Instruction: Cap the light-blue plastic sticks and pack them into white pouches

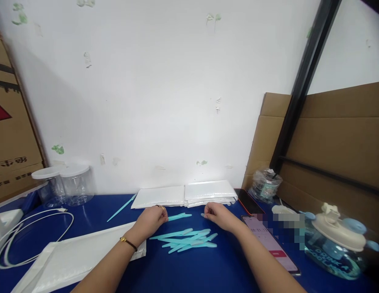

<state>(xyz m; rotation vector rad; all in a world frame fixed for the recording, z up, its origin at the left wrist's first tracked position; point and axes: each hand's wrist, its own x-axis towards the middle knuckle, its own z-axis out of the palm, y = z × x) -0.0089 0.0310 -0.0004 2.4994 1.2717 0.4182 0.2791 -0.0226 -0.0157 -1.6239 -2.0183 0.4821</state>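
Over the blue table, my left hand (155, 217) is closed on a turquoise stick-like tool (180, 216) that points to the right. My right hand (214, 212) is pinched around a small greyish piece (203, 215), too small to make out. Between and below the hands lies a loose pile of several turquoise tools (189, 240). One more turquoise tool (120, 208) lies apart at the left. Behind the hands are two stacks of white padded envelopes, a left one (160, 196) and a right one (209, 191).
A large white padded mailer (85, 256) lies at the left, near a white cable (71, 228) and clear jars (76, 185). On the right are a phone (270, 244), a dark phone-like object (248, 202), a wrapped jar (265, 187) and a water bottle (338, 244).
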